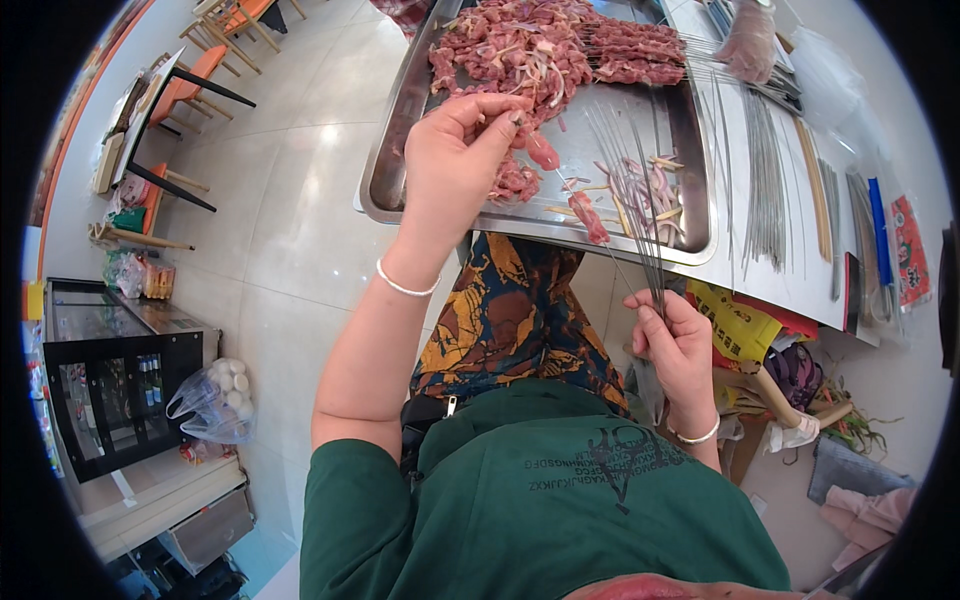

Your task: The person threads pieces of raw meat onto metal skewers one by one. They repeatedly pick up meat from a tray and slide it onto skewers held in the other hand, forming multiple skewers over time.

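My left hand (pixel 461 146) pinches a piece of raw meat (pixel 541 150) at the upper end of a thin metal skewer. Lower on that skewer sits another meat piece (pixel 587 217), with bare metal between the two. In my right hand (pixel 675 337) are the skewer's lower end and a fanned bundle of bare metal skewers (pixel 643 206). Both hands are by the near edge of a deep steel tray (pixel 600 142). Inside it lie a heap of raw meat with onion strips (pixel 517 52), finished meat skewers (pixel 637 51) and sliced onion (pixel 660 191).
Another person's gloved hand (pixel 750 45) is at the upper right. Loose metal skewers (pixel 766 180) and wooden sticks (pixel 814 187) lie on the white table (pixel 731 251). A wooden chair frame (pixel 780 394) stands below right; a display fridge (pixel 124 382) stands left.
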